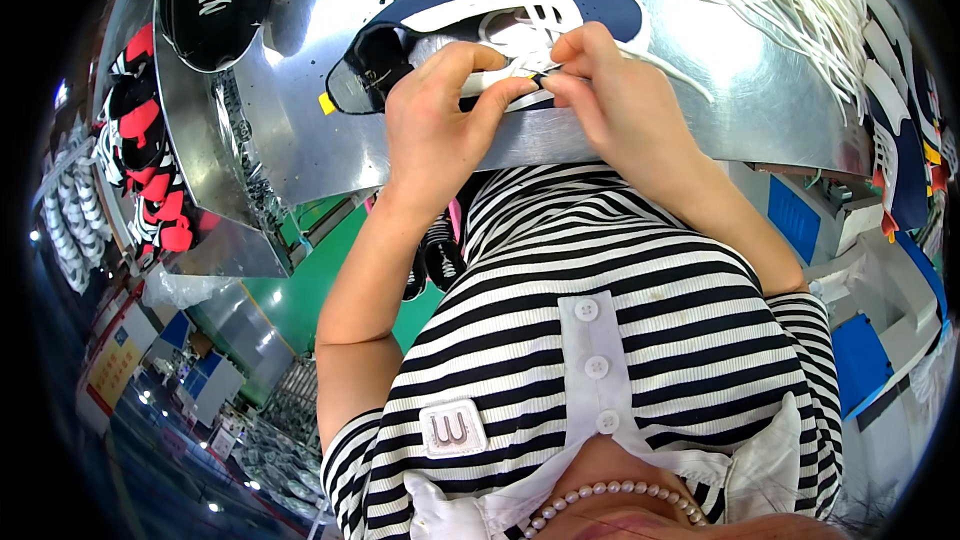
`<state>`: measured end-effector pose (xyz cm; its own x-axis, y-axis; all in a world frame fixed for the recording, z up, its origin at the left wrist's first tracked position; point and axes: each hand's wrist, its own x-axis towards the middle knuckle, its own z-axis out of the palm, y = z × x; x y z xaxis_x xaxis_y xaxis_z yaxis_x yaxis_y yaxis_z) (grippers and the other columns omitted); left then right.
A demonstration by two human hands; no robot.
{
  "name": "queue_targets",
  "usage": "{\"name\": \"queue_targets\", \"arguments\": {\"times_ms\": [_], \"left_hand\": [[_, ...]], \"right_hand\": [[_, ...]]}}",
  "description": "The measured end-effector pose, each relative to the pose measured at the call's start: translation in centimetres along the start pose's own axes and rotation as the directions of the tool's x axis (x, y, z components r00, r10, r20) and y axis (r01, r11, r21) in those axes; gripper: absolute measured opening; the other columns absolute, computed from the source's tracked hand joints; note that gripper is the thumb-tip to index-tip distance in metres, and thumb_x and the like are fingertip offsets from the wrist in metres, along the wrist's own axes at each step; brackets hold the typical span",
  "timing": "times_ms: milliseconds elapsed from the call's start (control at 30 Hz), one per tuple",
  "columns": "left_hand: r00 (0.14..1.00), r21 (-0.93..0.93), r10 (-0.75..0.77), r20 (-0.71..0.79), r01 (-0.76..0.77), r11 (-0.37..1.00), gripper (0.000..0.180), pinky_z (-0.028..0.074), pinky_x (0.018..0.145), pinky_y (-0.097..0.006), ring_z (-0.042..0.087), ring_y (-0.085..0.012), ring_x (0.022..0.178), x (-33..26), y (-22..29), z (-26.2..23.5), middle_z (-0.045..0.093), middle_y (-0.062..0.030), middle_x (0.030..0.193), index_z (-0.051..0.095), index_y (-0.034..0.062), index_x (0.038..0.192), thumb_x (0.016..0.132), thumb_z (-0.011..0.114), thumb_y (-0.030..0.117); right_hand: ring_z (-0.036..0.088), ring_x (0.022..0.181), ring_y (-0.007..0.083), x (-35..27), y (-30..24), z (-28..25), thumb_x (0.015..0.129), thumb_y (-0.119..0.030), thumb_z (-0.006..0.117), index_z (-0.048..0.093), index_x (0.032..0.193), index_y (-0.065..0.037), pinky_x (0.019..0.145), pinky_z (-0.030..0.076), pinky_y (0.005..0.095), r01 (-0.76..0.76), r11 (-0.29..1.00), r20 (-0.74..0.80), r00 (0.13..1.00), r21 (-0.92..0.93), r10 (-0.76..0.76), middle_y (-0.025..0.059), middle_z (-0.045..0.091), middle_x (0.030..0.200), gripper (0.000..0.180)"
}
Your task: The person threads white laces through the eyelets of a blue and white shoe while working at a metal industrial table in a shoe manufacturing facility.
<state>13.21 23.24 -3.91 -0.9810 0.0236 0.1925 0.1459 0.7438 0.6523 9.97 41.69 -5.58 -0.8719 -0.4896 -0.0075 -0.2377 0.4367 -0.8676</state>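
Note:
A navy and white shoe upper (445, 6) lies on its side on the metal table, its dark-lined opening to the left. White shoelace (683, 76) runs through its eyelets, and a loose end trails off to the right. My left hand (437, 118) is closed on the upper's white eyelet edge, thumb and forefinger near the lacing. Close beside it, my right hand (628, 92) pinches the shoelace at the eyelets. The fingertips nearly meet and hide exactly where the lace passes.
Loose white laces (765, 0) spread over the table's (330, 155) far right. A black laced shoe (215, 5) stands at the far left. Red, black and white shoe parts (150, 140) hang beyond the left edge; more navy uppers (895, 145) are at the right.

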Motion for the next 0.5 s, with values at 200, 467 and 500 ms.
{"name": "queue_targets", "arguments": {"times_ms": [200,467,500], "left_hand": [[0.999,-0.076,0.04,0.017,-0.038,0.996,0.024,0.047,0.055,-0.033,0.061,-0.0265,0.062,-0.6,-0.5,0.0,0.065,-0.0108,0.077,0.063,0.0033,0.091,0.08,0.079,0.018],[0.908,0.114,0.403,-0.114,-0.391,0.913,0.029,0.042,0.052,-0.035,0.054,-0.0245,0.058,-1.4,-1.1,1.0,0.059,-0.0069,0.072,0.057,0.0058,0.087,0.074,0.082,0.007],[0.896,0.123,0.429,-0.115,-0.416,0.901,0.029,0.042,0.052,-0.035,0.054,-0.0245,0.058,-1.4,-1.2,1.0,0.059,-0.0066,0.072,0.056,0.0062,0.088,0.074,0.082,0.007]], "right_hand": [[0.066,0.068,0.0324,2.1,0.1,0.0,0.094,-0.024,0.06,0.05,0.103,-0.004,0.062,0.049,0.0423,-0.057,0.998,0.136,0.989,0.026,0.053,0.0156,0.065,0.073,0.024],[0.068,0.072,0.0307,4.9,-2.7,-2.7,0.088,-0.019,0.06,0.067,0.099,-0.007,0.062,0.051,0.0425,0.343,0.932,0.261,0.916,-0.119,-0.304,0.0124,0.069,0.075,0.017],[0.068,0.076,0.0317,5.7,-2.6,-2.5,0.09,-0.018,0.056,0.069,0.101,-0.007,0.067,0.052,0.0427,0.259,0.937,0.399,0.904,-0.235,-0.15,0.013,0.07,0.079,0.02]]}}
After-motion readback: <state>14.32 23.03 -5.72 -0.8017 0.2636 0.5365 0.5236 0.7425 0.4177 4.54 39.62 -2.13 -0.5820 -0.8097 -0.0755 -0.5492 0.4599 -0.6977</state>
